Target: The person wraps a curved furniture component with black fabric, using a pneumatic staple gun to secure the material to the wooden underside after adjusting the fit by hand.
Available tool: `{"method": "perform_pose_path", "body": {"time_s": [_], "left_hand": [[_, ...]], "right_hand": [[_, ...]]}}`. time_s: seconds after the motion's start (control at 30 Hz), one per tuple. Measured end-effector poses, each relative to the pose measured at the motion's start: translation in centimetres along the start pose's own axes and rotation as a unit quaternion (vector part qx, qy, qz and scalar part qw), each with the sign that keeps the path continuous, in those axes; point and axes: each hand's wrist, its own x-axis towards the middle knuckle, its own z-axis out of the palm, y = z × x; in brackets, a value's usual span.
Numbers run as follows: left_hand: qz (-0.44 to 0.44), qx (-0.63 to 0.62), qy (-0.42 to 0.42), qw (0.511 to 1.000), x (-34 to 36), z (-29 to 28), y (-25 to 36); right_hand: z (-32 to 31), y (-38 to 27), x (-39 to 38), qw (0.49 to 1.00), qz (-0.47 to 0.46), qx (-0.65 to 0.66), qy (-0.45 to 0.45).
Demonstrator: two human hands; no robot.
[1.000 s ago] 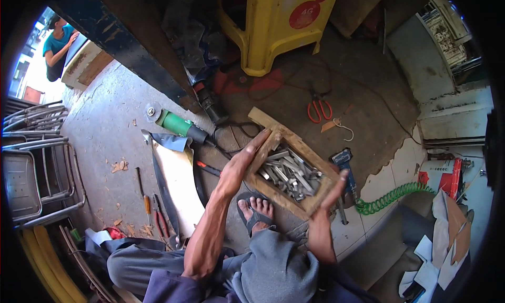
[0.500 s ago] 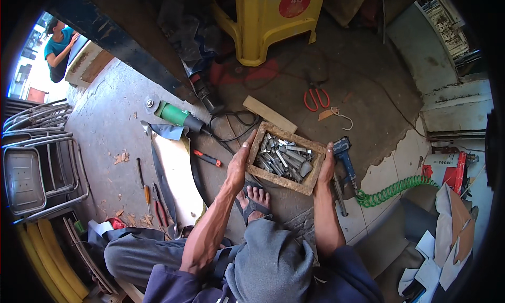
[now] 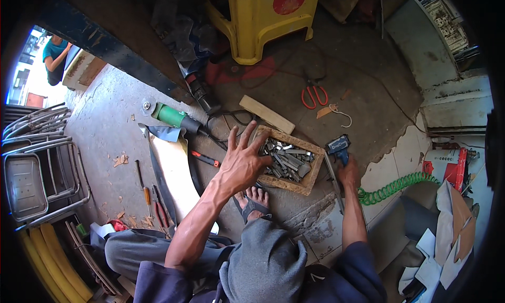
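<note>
head cam: sitting on the person's head, looking steeply down | centring on the box [image 3: 288, 161], forearms entering from below it | framing close, fisheye bending edges beyond the box | sharing: single view only

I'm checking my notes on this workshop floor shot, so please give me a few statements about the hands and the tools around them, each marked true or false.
1. The left hand is spread open over the near-left corner of the wooden box of metal pieces. True.
2. The right hand holds the red-handled scissors. False: it is at the blue pneumatic tool beside the box; the scissors lie alone farther off on the floor.
3. A green coiled hose runs off to the right of the right hand. True.
4. The green angle grinder lies inside the wooden box. False: it lies on the floor to the left of the box.
5. The yellow plastic stool stands beyond the box. True.
</note>
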Motion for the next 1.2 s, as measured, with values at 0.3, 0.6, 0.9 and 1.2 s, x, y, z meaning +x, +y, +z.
{"method": "perform_pose_path", "body": {"time_s": [0.3, 0.6, 0.9, 1.2], "left_hand": [[0.125, 0.020, -0.032, 0.991, 1.3, -0.4, -2.0], [0.159, -0.058, 0.018, 0.985, 1.6, -1.7, -1.8], [-0.176, -0.782, 0.077, 0.593, 1.5, -1.7, 3.9], [-0.221, -0.629, 0.081, 0.741, 1.1, -1.5, 3.8]], "right_hand": [[-2.6, -3.6, -2.2, 0.926, 0.081, 0.364, 0.049], [-10.3, -7.4, -6.0, 0.675, 0.099, 0.727, -0.076], [-11.2, -12.1, -8.3, 0.649, 0.127, 0.741, -0.114], [-9.1, -12.5, -7.6, 0.675, 0.127, 0.712, -0.141]]}}
